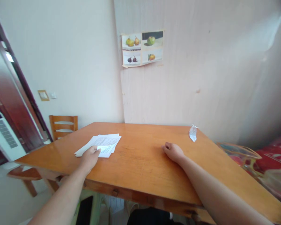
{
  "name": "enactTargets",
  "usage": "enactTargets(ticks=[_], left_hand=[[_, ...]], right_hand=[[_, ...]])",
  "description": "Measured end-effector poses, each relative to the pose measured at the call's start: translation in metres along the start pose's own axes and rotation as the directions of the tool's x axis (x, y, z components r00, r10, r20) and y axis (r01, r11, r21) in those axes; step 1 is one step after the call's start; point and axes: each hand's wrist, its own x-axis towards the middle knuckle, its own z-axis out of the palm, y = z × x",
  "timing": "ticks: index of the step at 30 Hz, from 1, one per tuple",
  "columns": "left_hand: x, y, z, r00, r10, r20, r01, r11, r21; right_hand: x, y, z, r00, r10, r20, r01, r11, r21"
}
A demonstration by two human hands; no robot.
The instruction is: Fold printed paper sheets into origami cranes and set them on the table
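Observation:
A loose stack of printed paper sheets (107, 140) lies on the left part of the wooden table (140, 162). My left hand (91, 155) is at the stack's near edge, its thumb over the top sheet and its fingers closed on the paper. Near the thumb that sheet's corner curls up slightly. Over to the right, my right hand (174, 152) rests on the tabletop in a loose fist, with nothing visible in it. It is well apart from the sheets.
A small crumpled white paper-like piece (193, 133) lies near the table's far right corner. A wooden chair (63, 126) stands beyond the left side. Fruit pictures (142, 48) hang on the wall. Red fabric (275, 156) is at the right, a white appliance (6, 134) at the left.

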Motion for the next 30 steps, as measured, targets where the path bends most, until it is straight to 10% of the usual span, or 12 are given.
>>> enactTargets(ticks=[16, 25, 30], left_hand=[[-0.006, 0.01, -0.001, 0.987, 0.144, -0.072, -0.129, 0.974, 0.186], [-0.031, 0.087, 0.053, 0.949, 0.284, 0.14, -0.309, 0.925, 0.219], [-0.062, 0.137, 0.085, 0.831, 0.361, 0.423, -0.478, 0.852, 0.213]], right_hand=[[0.0, -0.002, -0.002, 1.0, -0.01, 0.022, 0.01, 1.0, 0.0], [0.0, -0.007, -0.006, 1.0, 0.0, 0.015, -0.001, 1.0, 0.023], [0.0, -0.005, -0.007, 1.0, -0.015, 0.008, 0.015, 0.998, 0.058]])
